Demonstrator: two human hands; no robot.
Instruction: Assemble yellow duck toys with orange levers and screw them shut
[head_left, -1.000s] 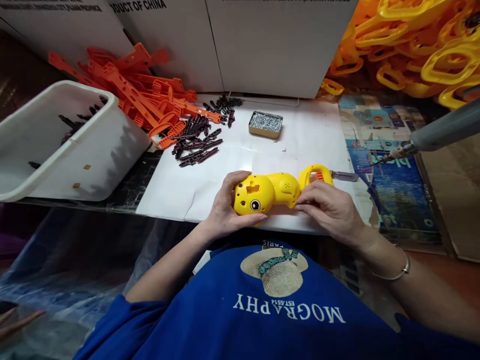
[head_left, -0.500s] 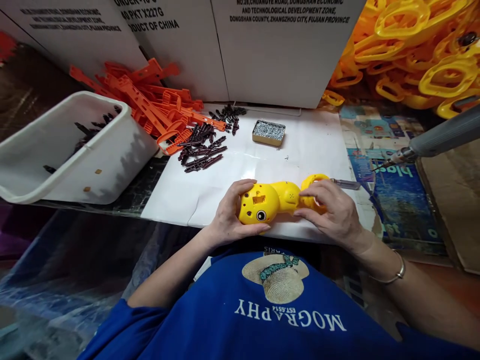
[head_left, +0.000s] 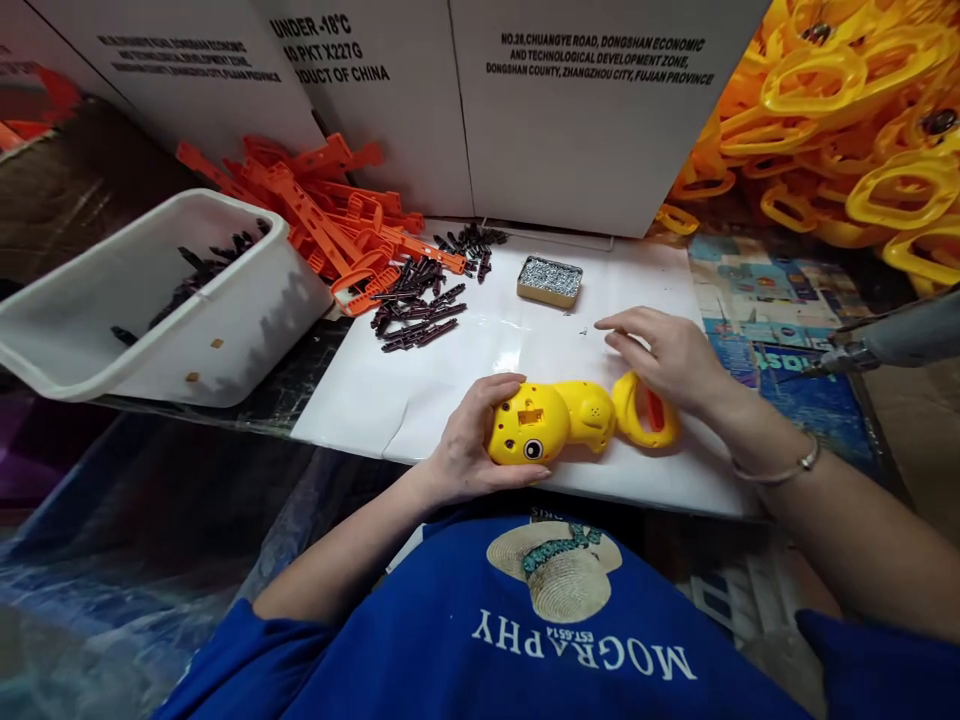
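A yellow plastic toy (head_left: 577,410) lies on the white board (head_left: 450,400) in front of me, with a round head, one visible eye, a small rectangular recess and a looped handle at its right end. My left hand (head_left: 480,435) is wrapped round the head. Above the handle, my right hand (head_left: 664,355) hovers with thumb and forefinger stretched out and apart, holding nothing that I can see. A few tiny screws (head_left: 583,331) lie just left of its fingertips. Farther back stands a small tin (head_left: 550,283) full of screws.
Dark slim plastic parts (head_left: 420,310) and orange plastic strips (head_left: 322,210) are piled at the back left, beside a white tub (head_left: 225,340). An electric screwdriver (head_left: 892,340) juts in from the right. Yellow handles (head_left: 825,130) are heaped behind it, near white cartons (head_left: 585,130).
My right hand has let go of the toy's handle end and moved up toward the loose screws. The left hand keeps its hold on the head. The whole view has shifted slightly.
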